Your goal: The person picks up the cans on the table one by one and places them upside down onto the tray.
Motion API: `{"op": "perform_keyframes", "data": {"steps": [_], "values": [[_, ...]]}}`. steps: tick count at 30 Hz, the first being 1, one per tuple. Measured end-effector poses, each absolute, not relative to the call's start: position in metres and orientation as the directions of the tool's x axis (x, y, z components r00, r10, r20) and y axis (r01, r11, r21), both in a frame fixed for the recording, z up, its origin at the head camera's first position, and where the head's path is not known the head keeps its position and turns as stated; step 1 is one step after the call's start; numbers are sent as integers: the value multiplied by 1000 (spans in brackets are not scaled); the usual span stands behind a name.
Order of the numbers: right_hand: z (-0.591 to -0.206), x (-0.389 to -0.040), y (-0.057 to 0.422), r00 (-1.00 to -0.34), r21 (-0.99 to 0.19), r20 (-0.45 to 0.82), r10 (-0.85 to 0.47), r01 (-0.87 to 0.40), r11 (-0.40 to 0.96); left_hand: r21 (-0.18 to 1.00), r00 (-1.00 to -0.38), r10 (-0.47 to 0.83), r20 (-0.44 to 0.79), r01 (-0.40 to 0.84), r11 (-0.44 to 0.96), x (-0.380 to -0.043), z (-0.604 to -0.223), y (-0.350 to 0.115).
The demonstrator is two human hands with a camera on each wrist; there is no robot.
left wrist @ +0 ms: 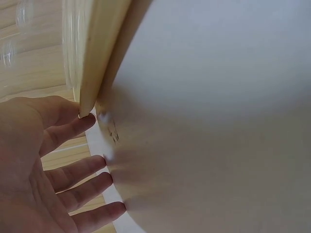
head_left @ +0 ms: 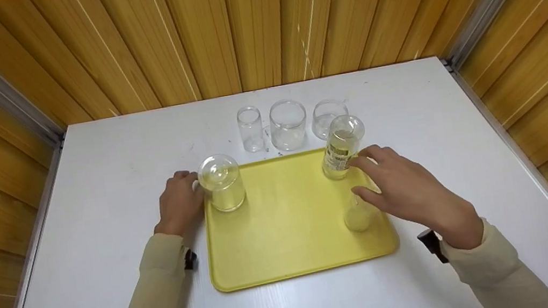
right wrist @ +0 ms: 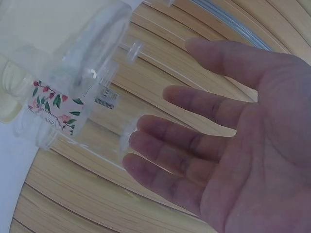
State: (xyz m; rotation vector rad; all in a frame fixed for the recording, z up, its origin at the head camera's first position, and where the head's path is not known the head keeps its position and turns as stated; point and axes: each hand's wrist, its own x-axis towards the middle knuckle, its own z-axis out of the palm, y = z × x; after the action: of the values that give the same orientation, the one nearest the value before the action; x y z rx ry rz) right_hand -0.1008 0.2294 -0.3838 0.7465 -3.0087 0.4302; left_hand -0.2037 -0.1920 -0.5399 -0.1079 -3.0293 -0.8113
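My left hand (head_left: 179, 202) is at the yellow tray's (head_left: 285, 228) far left corner. In the left wrist view its thumb and index finger pinch the tray rim (left wrist: 92, 73). A clear glass tumbler (head_left: 228, 196) stands on the tray beside that hand. At the far right of the tray stands a clear bottle (head_left: 338, 158) with a label, floral in the right wrist view. Nearer me, a clear glass (head_left: 358, 217) sits on the tray, partly hidden by my right hand (head_left: 410, 190). That hand hovers beside both, its fingers spread and holding nothing.
Behind the tray, on the white table (head_left: 117, 161), stand a narrow glass (head_left: 252, 138), a wider glass mug (head_left: 289, 138) and a low rounded glass (head_left: 322, 122), which the bottle partly covers. Wood-patterned walls (head_left: 255, 26) enclose the back and sides.
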Motion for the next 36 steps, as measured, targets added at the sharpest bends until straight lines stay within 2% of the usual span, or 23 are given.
{"op": "perform_keyframes", "data": {"steps": [16,36], "values": [[-367,-135,237,-891,-334,150,-428,-453,826,515,-998,56,0,48,856,-201,-538,-192],[-370,-187,252,-902,-398,235,-362,-429,811,516,-999,51,4,46,855,-202,-539,-193]]}}
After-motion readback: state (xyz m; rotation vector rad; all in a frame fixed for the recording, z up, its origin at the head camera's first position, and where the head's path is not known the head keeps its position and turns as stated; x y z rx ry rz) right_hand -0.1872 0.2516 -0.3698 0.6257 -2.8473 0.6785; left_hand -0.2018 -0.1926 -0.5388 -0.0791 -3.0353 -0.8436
